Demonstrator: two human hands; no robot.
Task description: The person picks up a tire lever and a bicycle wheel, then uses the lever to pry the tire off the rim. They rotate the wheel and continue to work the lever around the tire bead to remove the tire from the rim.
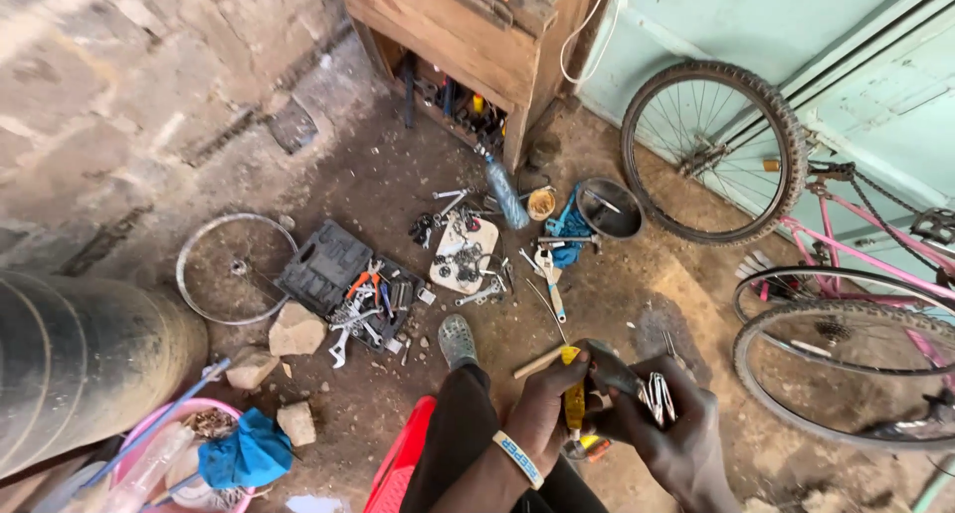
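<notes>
Two hands low at frame edge: left hand (550, 399) grip pinching yellow tool (574, 399), right hand (668, 428) pinching metal bundle (659, 397).

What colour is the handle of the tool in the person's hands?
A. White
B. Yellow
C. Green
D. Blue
B: the left hand grips a tool with a yellow handle, while the right hand holds a bunch of small metal pieces next to it.
</notes>
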